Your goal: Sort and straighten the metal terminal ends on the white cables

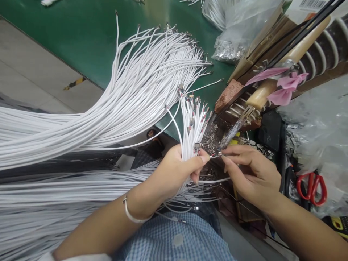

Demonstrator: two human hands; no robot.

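The cable end point(213, 156), with red showing at its stripped tip, is held in the air off the near edge of the surface point(81, 36), just beside the small metal connector point(219, 154); whether the two are joined cannot be told. The left hand point(176, 170) pinches this cable between thumb and forefinger and grips a bunch of white cables point(186, 141) upright. The right hand point(252, 174) is closed at the fingertips on the connector. The tip of what appears to be a soldering iron point(261, 95) is almost touching both connector and fingers; its heat cannot be judged. Principal risk: if hot, a small slip of the right hand would burn a fingertip or scorch the cable's jacket. Secondary risk: the left hand, doing two jobs, could loosen and let the pinched cable turn, spoiling alignment. Dark crumbs point(210, 139) lie near the iron and could foul the contact. A large cable bundle point(136, 94) hangs over the near edge; its overhanging weight, if tugged by an elbow, might drag it off. Red-handled scissors point(310, 186) lie beyond the right hand.
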